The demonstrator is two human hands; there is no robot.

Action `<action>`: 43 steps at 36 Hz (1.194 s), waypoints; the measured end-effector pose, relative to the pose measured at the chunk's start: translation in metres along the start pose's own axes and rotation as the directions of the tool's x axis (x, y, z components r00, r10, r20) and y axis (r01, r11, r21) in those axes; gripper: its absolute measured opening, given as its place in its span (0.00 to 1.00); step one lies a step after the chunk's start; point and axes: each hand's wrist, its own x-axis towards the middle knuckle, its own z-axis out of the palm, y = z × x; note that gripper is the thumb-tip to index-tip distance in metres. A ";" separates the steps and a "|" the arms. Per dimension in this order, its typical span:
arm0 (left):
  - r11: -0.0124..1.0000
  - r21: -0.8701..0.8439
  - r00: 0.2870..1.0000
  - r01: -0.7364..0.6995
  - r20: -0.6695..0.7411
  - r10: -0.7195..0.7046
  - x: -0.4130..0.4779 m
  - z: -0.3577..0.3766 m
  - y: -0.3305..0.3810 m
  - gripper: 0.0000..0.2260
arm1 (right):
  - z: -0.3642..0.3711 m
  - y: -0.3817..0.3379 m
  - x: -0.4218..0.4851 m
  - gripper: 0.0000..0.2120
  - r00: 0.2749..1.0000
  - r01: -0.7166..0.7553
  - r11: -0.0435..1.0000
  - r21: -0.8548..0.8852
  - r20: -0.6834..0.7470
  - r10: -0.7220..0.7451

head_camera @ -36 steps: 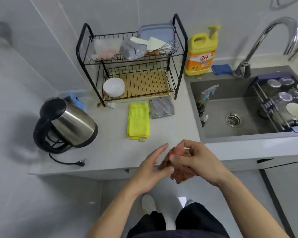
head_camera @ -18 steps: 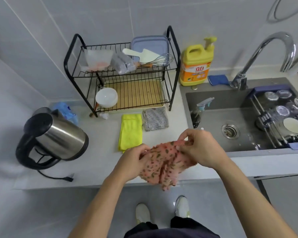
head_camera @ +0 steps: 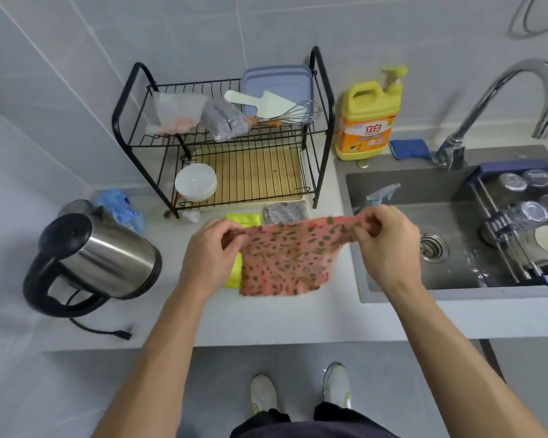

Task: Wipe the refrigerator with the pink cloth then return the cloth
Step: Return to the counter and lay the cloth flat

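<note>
Since the frame half a second earlier, I am noting two changes: the hands are standing farther apart, and the pink cloth (head_camera: 285,260), bunched then, is now hanging spread open between them.

Hands, count two. I am seeing the left hand (head_camera: 208,254) pinching the cloth's upper left corner, its fingers (head_camera: 231,230) curled round the hem. The right hand (head_camera: 386,245) is pinching the upper right corner in the same manner. The top edge is running stretched from one hand to the other.

The cloth is hanging above the desk (head_camera: 266,320), just left of the sink (head_camera: 408,188). I cannot tell whether its lower edge is touching the surface.

Other cloths, count two: one yellow cloth (head_camera: 244,218) is lying flat, partly hidden behind the pink one, with one grey cloth (head_camera: 282,213) just beside it on the right.

Remaining items, one each: a steel kettle (head_camera: 105,257) is sitting at the left, and a black two-tier rack (head_camera: 321,90) is standing against the wall, holding a white bowl (head_camera: 195,181) on its lower tier. A yellow detergent bottle (head_camera: 364,128) is standing to the right of the rack.
</note>
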 end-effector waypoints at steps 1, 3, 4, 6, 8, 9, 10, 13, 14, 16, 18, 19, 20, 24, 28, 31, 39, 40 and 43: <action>1.000 -0.020 0.999 0.004 -0.039 -0.005 0.001 -0.002 0.000 0.04 | -0.001 -0.001 0.001 0.08 0.999 0.002 1.000 0.030 -0.047 0.000; 0.999 -0.051 0.994 0.005 -0.106 -0.011 0.002 -0.005 0.000 0.04 | -0.002 0.000 0.002 0.08 0.994 0.008 0.997 0.074 -0.111 0.001; 0.998 -0.065 0.993 -0.001 -0.119 -0.007 0.001 -0.006 0.000 0.04 | -0.003 0.001 0.002 0.09 0.992 0.011 0.996 0.091 -0.125 0.000; 0.996 -0.091 0.996 -0.009 -0.089 0.001 -0.004 -0.008 0.001 0.04 | -0.004 0.003 0.000 0.11 0.992 0.019 0.994 0.111 -0.123 -0.006; 0.995 -0.101 1.000 0.001 -0.012 -0.002 -0.011 -0.008 -0.002 0.07 | -0.005 0.010 -0.004 0.13 0.995 0.011 0.994 0.106 -0.099 0.000; 0.995 -0.096 0.999 0.020 0.040 -0.016 -0.015 -0.006 -0.007 0.08 | -0.005 0.015 -0.007 0.13 0.997 -0.008 0.996 0.094 -0.070 0.014; 0.995 -0.086 0.994 0.043 0.105 -0.033 -0.019 -0.004 -0.012 0.09 | -0.005 0.022 -0.010 0.14 0.999 -0.039 0.996 0.076 -0.020 0.040; 0.994 0.008 0.935 0.105 0.339 -0.101 -0.031 0.007 -0.030 0.09 | -0.005 0.044 -0.020 0.13 0.959 -0.171 0.984 -0.046 0.220 0.177; 0.991 0.056 0.902 0.120 0.410 -0.133 -0.034 0.011 -0.036 0.08 | -0.005 0.051 -0.023 0.12 0.927 -0.198 0.973 -0.118 0.299 0.224; 0.978 0.149 0.834 0.145 0.513 -0.202 -0.041 0.020 -0.044 0.07 | -0.005 0.061 -0.029 0.11 0.850 -0.212 0.941 -0.263 0.426 0.310; 0.966 0.208 0.777 0.153 0.579 -0.248 -0.047 0.029 -0.049 0.07 | -0.003 0.069 -0.035 0.11 0.754 -0.188 0.899 -0.395 0.528 0.390; 0.961 0.235 0.748 0.147 0.609 -0.263 -0.049 0.033 -0.051 0.05 | -0.002 0.072 -0.037 0.10 0.708 -0.168 0.881 -0.443 0.567 0.421; 0.954 0.265 0.718 0.140 0.637 -0.282 -0.051 0.037 -0.054 0.04 | 0.000 0.075 -0.039 0.10 0.670 -0.147 0.865 -0.480 0.594 0.444; 0.930 0.305 0.606 0.205 0.707 -0.366 -0.057 0.046 -0.062 0.07 | 0.005 0.082 -0.045 0.10 0.539 -0.088 0.827 -0.555 0.672 0.508; 0.926 0.295 0.598 0.235 0.707 -0.377 -0.058 0.051 -0.065 0.05 | 0.010 0.086 -0.042 0.09 0.520 -0.117 0.829 -0.546 0.678 0.520; 0.932 0.282 0.719 0.227 0.597 -0.356 -0.051 0.053 -0.062 0.12 | 0.014 0.088 -0.036 0.09 0.602 -0.208 0.852 -0.480 0.624 0.498; 0.956 0.060 0.912 0.288 0.287 -0.293 -0.019 0.065 -0.042 0.12 | 0.038 0.093 -0.015 0.06 0.795 -0.401 0.887 -0.229 0.395 0.461; 0.948 0.023 0.918 0.316 0.245 -0.312 -0.016 0.068 -0.040 0.13 | 0.042 0.091 -0.014 0.05 0.812 -0.428 0.889 -0.164 0.361 0.458; 0.892 -0.019 0.882 0.451 0.162 -0.443 -0.010 0.079 -0.036 0.24 | 0.052 0.090 -0.018 0.16 0.848 -0.447 0.892 -0.060 0.289 0.444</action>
